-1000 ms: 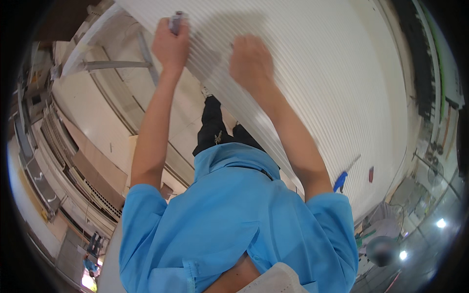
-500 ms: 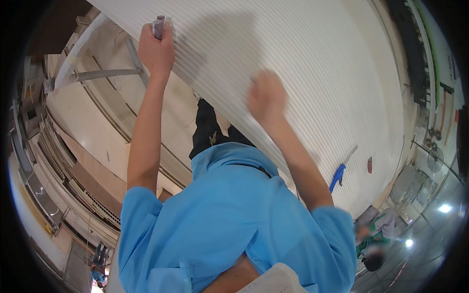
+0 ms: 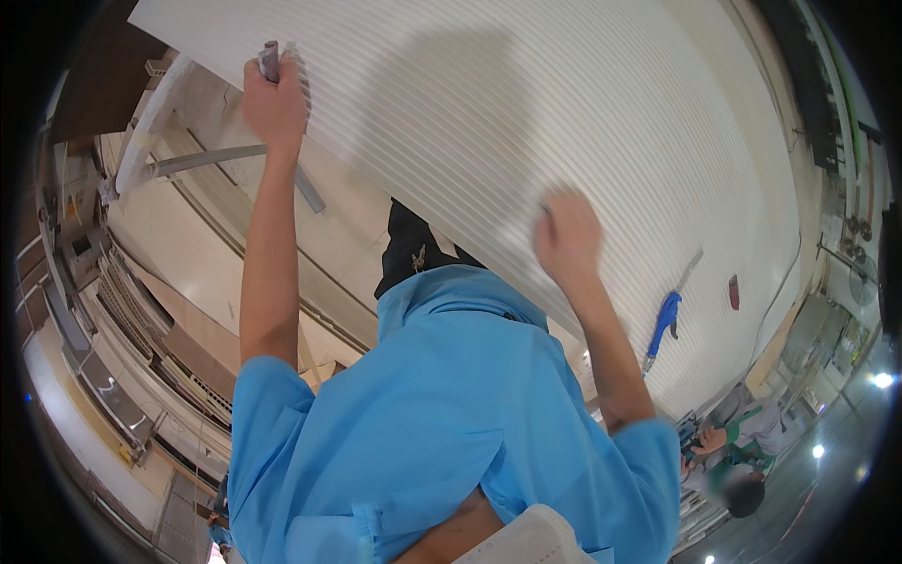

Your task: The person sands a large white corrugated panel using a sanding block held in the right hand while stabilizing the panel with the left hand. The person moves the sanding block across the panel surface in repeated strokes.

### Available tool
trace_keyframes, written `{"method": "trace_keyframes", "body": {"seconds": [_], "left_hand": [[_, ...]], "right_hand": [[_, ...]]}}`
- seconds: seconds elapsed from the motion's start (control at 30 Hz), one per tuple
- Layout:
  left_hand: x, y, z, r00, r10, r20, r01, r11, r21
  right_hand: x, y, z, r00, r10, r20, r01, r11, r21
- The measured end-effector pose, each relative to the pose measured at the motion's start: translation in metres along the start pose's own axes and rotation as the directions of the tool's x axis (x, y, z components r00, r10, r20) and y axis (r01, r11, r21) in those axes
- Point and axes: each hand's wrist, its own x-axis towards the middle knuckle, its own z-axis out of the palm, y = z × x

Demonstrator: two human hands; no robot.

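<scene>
the left hand (image 3: 274,99) is raised to the far left edge of a big white ribbed panel (image 3: 564,122), its grip clamped around a small grey cylindrical tool (image 3: 271,58) whose end sticks up out of the fist. the fist sits right at the panel's edge, touching or nearly touching it; which one cannot be told. the right hand (image 3: 567,235) is blurred, held up in front of the panel's middle; its fingers look curled together and seem to hold nothing, though the blur makes that uncertain, as it does whether it touches the ribs.

the panel fills the far and right part of the view, its fine ridges running across it, with a soft shadow cast on it above the right hand. further right on the panel lie a blue-handled tool (image 3: 662,324) and, just beyond it, a small dark red object (image 3: 734,291). both forearms rise from the blue short sleeves (image 3: 442,414). to the left, under the panel's edge, grey metal bars (image 3: 207,160) cross a pale surface. at the lower right another person in green (image 3: 742,451) is nearby, well apart from the hands.
</scene>
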Motion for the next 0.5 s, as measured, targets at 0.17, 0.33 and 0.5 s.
{"method": "trace_keyframes", "body": {"seconds": [0.17, 0.33, 0.5], "left_hand": [[0.0, 0.002, 0.001, 0.999, 0.023, -0.034, -0.022, 1.0, 0.021], [0.003, 0.005, 0.003, 0.999, -0.035, -0.006, 0.035, 0.999, 0.0], [0.0, 0.008, -0.002, 0.998, -0.051, -0.032, 0.051, 0.999, 0.008]], "right_hand": [[-0.035, 0.02, -0.031, 0.977, 0.21, 0.031, -0.211, 0.949, 0.234], [0.008, 0.007, -0.003, 0.996, -0.04, -0.081, 0.042, 0.999, 0.016], [0.097, -0.049, 0.044, 0.99, -0.136, -0.021, 0.135, 0.99, -0.049]]}}
